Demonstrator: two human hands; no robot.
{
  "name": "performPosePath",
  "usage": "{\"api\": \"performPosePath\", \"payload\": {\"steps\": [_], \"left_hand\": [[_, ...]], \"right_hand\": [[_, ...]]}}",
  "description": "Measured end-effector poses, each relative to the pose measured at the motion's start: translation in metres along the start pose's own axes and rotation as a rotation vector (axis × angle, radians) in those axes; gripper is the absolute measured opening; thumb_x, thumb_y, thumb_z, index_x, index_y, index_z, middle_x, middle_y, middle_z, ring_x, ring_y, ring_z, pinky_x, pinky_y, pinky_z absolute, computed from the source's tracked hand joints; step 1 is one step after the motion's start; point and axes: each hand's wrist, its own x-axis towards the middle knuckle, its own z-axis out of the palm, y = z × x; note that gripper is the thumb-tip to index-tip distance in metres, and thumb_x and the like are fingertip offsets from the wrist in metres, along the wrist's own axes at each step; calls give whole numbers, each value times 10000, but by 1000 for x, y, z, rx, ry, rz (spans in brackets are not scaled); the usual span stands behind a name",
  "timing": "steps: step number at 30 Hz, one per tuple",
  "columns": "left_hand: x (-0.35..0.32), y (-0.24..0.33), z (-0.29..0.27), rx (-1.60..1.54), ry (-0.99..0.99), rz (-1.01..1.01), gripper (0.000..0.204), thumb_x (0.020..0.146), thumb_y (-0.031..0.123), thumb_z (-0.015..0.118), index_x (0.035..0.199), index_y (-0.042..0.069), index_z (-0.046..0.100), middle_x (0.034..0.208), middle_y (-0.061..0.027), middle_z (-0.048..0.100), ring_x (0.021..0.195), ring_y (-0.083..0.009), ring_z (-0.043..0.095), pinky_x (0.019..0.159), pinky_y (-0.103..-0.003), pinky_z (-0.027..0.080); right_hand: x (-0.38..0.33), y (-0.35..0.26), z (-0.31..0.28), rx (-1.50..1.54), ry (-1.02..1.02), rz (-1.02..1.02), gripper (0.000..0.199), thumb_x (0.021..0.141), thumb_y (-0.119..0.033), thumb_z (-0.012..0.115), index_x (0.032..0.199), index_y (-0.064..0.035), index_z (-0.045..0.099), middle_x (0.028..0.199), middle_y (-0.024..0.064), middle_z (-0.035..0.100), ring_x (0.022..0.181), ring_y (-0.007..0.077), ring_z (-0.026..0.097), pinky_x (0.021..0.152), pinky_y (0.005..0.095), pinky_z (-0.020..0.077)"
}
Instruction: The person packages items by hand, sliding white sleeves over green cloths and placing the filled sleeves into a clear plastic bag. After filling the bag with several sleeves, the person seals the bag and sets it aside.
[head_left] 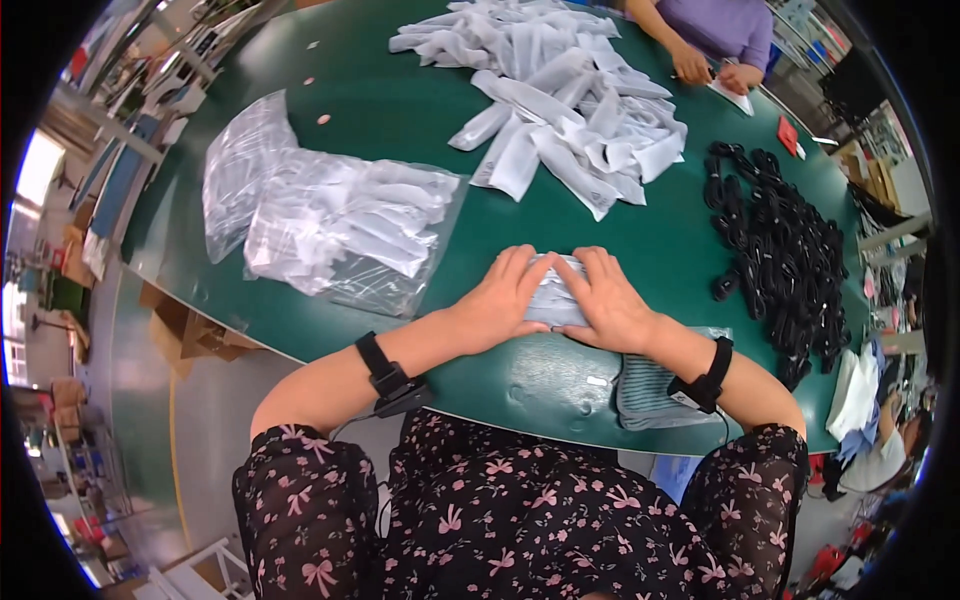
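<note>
On the green table in front of me, a small stack of pale, crinkled plastic packets (556, 300) lies between my hands. My left hand (503, 295) presses on its left side, thumb and fingers bearing down on it. From the right my right hand (607, 300) grips the same stack, fingers reaching over the top. Both thumbs rest along the near side, and the fingertips almost meet above. What is inside the packets cannot be made out. Close by my right forearm lies a folded grey-green striped cloth (655, 390).
Two clear bags (345, 225) filled with white packets lie at the left. A loose heap of white packets (560, 100) covers the far middle. Bundled black cables (775, 250) are piled at the right. Another person (715, 40) works at the far right edge, near a red item (788, 134).
</note>
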Motion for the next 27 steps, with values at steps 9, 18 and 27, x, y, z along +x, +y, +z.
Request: {"api": "performPosePath", "payload": {"steps": [9,18,27], "left_hand": [[-16,11,-16,87,94,28,837,741,309,790,1373,-37,364,1303,-255,386,1220,-436,390,1053,-498,354],[-81,25,-73,534,585,-436,452,720,198,782,1080,-2,594,1071,-153,532,989,-332,517,842,-439,425],[-90,11,-74,-133,966,-423,137,796,1,651,904,18,568,771,-72,532,658,-228,509,626,-300,438]], "right_hand": [[6,-15,3,39,22,-31,846,701,-200,791,1395,19,359,1157,256,433,1077,412,459,886,439,455],[28,-16,-11,558,-4,157,733,813,-276,747,1399,14,415,1165,179,523,1075,293,535,960,361,426],[102,-54,11,1115,-377,69,692,866,-330,698,1408,0,423,1318,137,529,1207,201,500,1019,307,387]]}}
